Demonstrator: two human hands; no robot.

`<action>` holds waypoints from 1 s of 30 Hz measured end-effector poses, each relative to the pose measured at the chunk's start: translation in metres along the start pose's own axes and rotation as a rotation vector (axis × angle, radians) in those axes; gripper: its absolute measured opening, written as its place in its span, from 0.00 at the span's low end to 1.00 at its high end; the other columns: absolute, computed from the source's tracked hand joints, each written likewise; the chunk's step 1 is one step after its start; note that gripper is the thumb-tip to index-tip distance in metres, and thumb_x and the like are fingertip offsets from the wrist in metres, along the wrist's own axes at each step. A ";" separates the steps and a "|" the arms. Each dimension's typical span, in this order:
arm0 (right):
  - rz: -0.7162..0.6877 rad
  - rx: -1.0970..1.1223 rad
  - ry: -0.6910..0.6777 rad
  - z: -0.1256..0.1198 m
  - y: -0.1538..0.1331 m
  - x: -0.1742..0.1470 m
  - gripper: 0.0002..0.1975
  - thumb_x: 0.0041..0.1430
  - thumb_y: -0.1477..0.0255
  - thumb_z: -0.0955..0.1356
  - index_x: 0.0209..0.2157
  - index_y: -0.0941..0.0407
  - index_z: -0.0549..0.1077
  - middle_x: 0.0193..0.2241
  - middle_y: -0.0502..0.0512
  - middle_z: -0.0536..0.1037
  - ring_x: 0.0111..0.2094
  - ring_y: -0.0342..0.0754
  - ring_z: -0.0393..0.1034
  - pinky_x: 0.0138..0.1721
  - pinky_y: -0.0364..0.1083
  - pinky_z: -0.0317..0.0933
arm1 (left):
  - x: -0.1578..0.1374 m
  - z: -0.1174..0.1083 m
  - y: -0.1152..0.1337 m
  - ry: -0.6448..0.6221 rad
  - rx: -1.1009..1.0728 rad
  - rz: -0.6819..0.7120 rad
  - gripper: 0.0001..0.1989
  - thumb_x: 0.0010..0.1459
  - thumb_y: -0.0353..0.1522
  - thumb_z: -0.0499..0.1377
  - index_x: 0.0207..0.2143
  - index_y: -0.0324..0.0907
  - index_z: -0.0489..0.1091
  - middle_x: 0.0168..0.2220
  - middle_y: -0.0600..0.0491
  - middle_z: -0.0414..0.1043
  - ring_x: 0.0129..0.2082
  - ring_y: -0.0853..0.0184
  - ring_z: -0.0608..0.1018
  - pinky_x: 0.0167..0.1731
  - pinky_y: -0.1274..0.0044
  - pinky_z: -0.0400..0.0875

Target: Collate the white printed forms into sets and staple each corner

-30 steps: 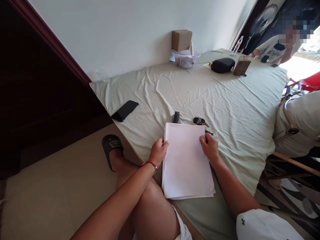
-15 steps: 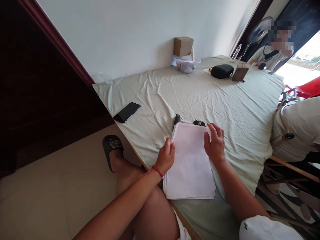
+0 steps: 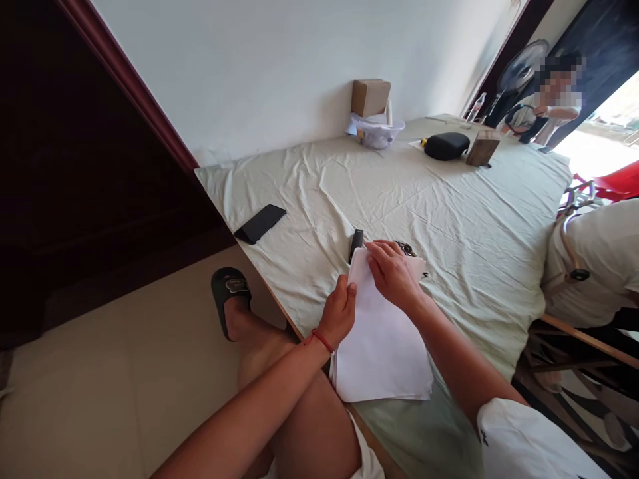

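Observation:
A stack of white paper (image 3: 384, 352) lies at the near edge of the cloth-covered table, its lower edges slightly uneven. My left hand (image 3: 339, 309), with a red cord round the wrist, is closed on the stack's left edge, thumb on top. Across the upper part of the top sheet rests my right hand (image 3: 394, 273), fingers stretched toward the top left corner. Just beyond the paper is a slim black object (image 3: 356, 245) that looks like a stapler, partly covered. A small dark metallic bunch (image 3: 408, 249), perhaps keys, is partly hidden behind my right hand.
A black folded stand-like case (image 3: 262, 223) sits at the left table edge. Farther back are a clear plastic basket (image 3: 379, 133), a cardboard box (image 3: 370, 98), a black case (image 3: 446, 146) and a brown block (image 3: 482, 148). People sit at the right and far end.
My right hand has moved left from the stack's top right corner onto the upper part of the sheet. My left hand keeps its hold on the left edge.

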State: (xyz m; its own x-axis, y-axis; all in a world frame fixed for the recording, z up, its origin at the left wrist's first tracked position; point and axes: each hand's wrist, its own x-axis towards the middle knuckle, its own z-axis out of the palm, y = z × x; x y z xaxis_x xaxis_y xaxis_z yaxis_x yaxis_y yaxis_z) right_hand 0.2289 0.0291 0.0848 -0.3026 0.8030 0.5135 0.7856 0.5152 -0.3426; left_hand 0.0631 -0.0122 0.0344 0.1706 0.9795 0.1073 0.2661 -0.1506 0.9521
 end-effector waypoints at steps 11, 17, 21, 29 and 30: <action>0.037 0.000 -0.030 -0.005 0.002 0.015 0.18 0.74 0.67 0.58 0.52 0.55 0.76 0.48 0.62 0.80 0.54 0.57 0.68 0.55 0.58 0.63 | 0.003 -0.004 -0.002 0.035 -0.030 0.009 0.10 0.71 0.39 0.46 0.36 0.46 0.57 0.32 0.55 0.65 0.32 0.67 0.69 0.36 0.75 0.63; -0.046 0.093 -0.133 -0.008 -0.004 0.021 0.18 0.76 0.66 0.57 0.39 0.55 0.74 0.39 0.60 0.79 0.48 0.55 0.69 0.50 0.54 0.61 | 0.004 -0.005 -0.004 0.028 -0.225 -0.088 0.19 0.68 0.49 0.52 0.44 0.43 0.62 0.37 0.52 0.72 0.35 0.67 0.73 0.37 0.75 0.68; -0.108 0.101 -0.208 -0.007 -0.008 0.021 0.18 0.76 0.66 0.56 0.37 0.55 0.72 0.36 0.58 0.78 0.44 0.53 0.68 0.48 0.52 0.59 | 0.007 -0.005 -0.016 -0.051 -0.417 -0.165 0.29 0.63 0.56 0.55 0.49 0.40 0.67 0.42 0.49 0.77 0.40 0.64 0.76 0.41 0.74 0.72; -0.079 0.008 -0.283 0.002 -0.015 0.021 0.16 0.75 0.69 0.57 0.36 0.56 0.70 0.35 0.57 0.77 0.39 0.52 0.67 0.44 0.50 0.55 | 0.002 -0.005 -0.018 -0.059 -0.535 -0.181 0.35 0.61 0.57 0.56 0.55 0.39 0.71 0.48 0.44 0.79 0.49 0.59 0.79 0.51 0.69 0.74; -0.067 -0.001 -0.274 0.004 -0.017 0.021 0.15 0.75 0.69 0.57 0.36 0.56 0.70 0.35 0.57 0.77 0.39 0.52 0.67 0.44 0.50 0.55 | 0.001 -0.005 -0.018 -0.059 -0.522 -0.164 0.34 0.62 0.57 0.56 0.56 0.39 0.71 0.49 0.44 0.79 0.50 0.58 0.78 0.53 0.68 0.74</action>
State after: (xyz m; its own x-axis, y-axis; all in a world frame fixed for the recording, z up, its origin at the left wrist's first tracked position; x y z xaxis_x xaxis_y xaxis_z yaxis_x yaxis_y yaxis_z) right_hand 0.2071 0.0383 0.0988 -0.4884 0.8183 0.3031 0.7592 0.5697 -0.3147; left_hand 0.0538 -0.0077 0.0187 0.2235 0.9731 -0.0561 -0.2102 0.1043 0.9721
